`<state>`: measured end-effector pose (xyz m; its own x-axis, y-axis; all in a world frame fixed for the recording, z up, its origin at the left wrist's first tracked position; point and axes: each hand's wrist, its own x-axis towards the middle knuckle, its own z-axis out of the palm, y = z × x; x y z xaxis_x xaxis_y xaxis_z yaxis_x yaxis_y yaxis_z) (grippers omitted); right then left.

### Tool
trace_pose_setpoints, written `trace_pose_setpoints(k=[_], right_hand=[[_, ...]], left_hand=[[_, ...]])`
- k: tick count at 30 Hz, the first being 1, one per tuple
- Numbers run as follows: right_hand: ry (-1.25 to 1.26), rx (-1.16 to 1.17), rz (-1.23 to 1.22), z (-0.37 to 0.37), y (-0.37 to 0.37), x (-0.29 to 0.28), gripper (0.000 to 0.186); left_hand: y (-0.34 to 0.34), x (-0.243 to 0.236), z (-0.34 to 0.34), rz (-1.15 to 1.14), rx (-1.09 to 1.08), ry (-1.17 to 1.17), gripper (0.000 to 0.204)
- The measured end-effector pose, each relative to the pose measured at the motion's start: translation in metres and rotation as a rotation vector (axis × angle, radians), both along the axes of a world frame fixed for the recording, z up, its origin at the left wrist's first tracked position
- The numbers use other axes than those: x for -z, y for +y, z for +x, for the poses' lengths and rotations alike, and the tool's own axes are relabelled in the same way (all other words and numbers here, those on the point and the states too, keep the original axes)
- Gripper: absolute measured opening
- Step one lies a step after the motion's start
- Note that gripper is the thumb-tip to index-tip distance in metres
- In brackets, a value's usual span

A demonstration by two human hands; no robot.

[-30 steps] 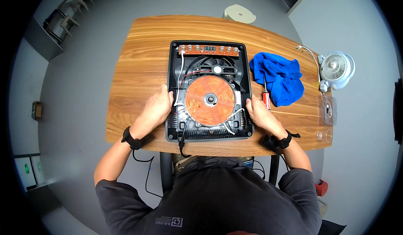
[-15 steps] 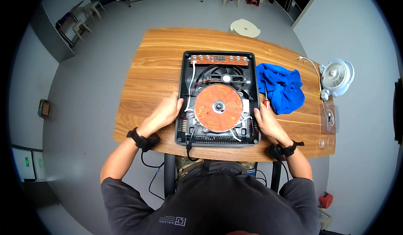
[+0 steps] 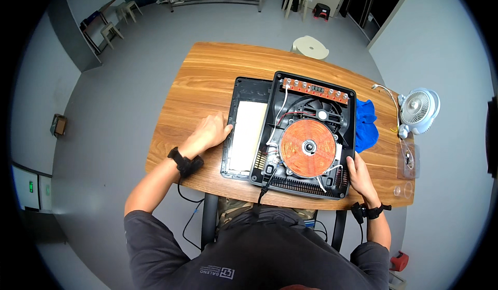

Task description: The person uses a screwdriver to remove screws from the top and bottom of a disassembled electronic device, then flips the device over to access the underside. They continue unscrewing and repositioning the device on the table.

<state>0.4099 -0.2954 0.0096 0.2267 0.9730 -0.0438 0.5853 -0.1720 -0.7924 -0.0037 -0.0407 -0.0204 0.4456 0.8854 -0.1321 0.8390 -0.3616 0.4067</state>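
Observation:
An opened induction cooker base [image 3: 262,173] is in front of me, its round copper coil [image 3: 290,158], cooling fan [image 3: 303,107] and orange control board [image 3: 295,85] exposed. My right hand [image 3: 361,175] grips its right edge, thumb on the rim. The base is slightly turned and overlaps a black cover panel [image 3: 226,158], whose pale underside [image 3: 246,134] shows to the left. My left hand [image 3: 211,130] is closed at that panel's left edge, its fingertips partly hidden. A black power cord [image 3: 263,192] leaves the base at its near side.
A blue cloth [image 3: 366,129] lies partly hidden behind the base's right side. At the wooden table's [image 3: 176,119] right end are a small white fan [image 3: 418,108], a clear plastic box [image 3: 408,161] and a clear round piece [image 3: 407,189]. A stool [image 3: 310,47] stands beyond the table.
The cooker base has moved right and turned slightly, uncovering the panel beneath. My right hand moved right with it; my left hand no longer holds the base. The cloth is now mostly covered.

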Motion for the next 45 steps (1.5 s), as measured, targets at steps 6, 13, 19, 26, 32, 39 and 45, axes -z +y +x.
trace_pose_setpoints(k=[6,13,19,26,32,39,45], right_hand=[[-0.009,-0.021,-0.012,0.007,0.002,0.010,0.036],[-0.022,-0.031,-0.034,0.001,0.008,0.011,0.037],[0.023,-0.018,-0.048,0.002,0.012,0.002,0.036],[0.046,-0.003,-0.261,-0.011,0.036,-0.063,0.027],[0.079,-0.038,-0.194,-0.027,0.056,-0.095,0.021],[0.159,-0.083,-0.126,-0.047,0.064,-0.119,0.034],[0.389,-0.139,-0.086,-0.059,0.069,-0.127,0.040]], left_hand=[[0.015,0.005,0.016,-0.120,0.036,0.137,0.041],[0.014,0.002,0.017,-0.097,0.007,0.165,0.035],[-0.047,-0.046,0.058,0.077,0.339,-0.271,0.026],[-0.080,-0.099,0.119,-0.149,0.558,-0.406,0.051],[-0.091,-0.127,0.151,-0.237,0.541,-0.398,0.068],[-0.084,-0.148,0.149,-0.242,0.549,-0.340,0.080],[-0.071,-0.164,0.133,-0.267,0.556,-0.306,0.083]])
